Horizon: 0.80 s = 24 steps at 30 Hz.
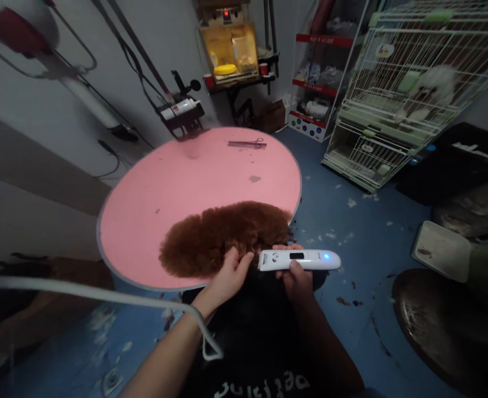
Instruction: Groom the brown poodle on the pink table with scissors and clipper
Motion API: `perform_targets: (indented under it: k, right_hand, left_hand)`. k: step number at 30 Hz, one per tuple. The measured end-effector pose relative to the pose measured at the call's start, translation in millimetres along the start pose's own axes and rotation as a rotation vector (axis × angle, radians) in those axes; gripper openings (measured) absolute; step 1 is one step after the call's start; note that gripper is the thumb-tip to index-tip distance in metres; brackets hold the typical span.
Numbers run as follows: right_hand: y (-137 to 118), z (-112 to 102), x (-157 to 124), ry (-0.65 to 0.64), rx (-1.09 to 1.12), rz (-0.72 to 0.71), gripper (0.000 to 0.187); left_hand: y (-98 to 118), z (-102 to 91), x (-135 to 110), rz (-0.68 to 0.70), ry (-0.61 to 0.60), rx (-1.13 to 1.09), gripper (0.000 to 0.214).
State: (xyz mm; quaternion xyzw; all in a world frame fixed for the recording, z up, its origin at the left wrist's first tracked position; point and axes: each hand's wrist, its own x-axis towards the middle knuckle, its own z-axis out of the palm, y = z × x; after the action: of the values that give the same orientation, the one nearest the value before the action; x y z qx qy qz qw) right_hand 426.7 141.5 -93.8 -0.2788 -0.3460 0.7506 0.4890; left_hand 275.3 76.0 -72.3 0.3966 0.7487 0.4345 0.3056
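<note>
A brown curly-haired dog (223,235) lies along the near edge of a round pink table (177,188). My left hand (227,276) rests on the dog's fur near the table's edge, fingers curled into the coat. My right hand (296,276) grips a white electric clipper (297,260) held sideways, its blue light lit at the right end and its head pointing left toward the dog's near side.
Scissors (247,144) lie at the table's far side. A white wire cage (410,83) with a white dog inside stands at the right. Shelves (318,83) and a lit cabinet (229,50) are behind. Hair clumps dot the blue floor (360,232). A white cord (82,290) crosses my left arm.
</note>
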Motion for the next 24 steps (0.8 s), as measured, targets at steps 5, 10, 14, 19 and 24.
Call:
perform_targets:
  k: [5, 10, 14, 19, 24]
  right_hand:
    - [7, -1, 5, -0.023, 0.011, -0.034, 0.034]
    - [8, -4, 9, -0.099, 0.070, -0.054, 0.035]
    - [8, -3, 8, -0.111, 0.107, -0.014, 0.036]
    - [7, -2, 0, -0.029, 0.043, -0.075, 0.040]
    - [7, -3, -3, -0.018, 0.043, -0.139, 0.040]
  left_hand:
    - [8, -1.6, 0, -0.025, 0.016, 0.006, 0.032]
    - [15, -2.6, 1, 0.013, 0.016, 0.011, 0.034]
    - [17, -2.2, 2, -0.021, -0.003, 0.024, 0.036]
    - [16, -0.8, 3, -0.016, 0.004, 0.010, 0.037]
    - [19, 0.0, 3, -0.034, 0.000, -0.006, 0.038]
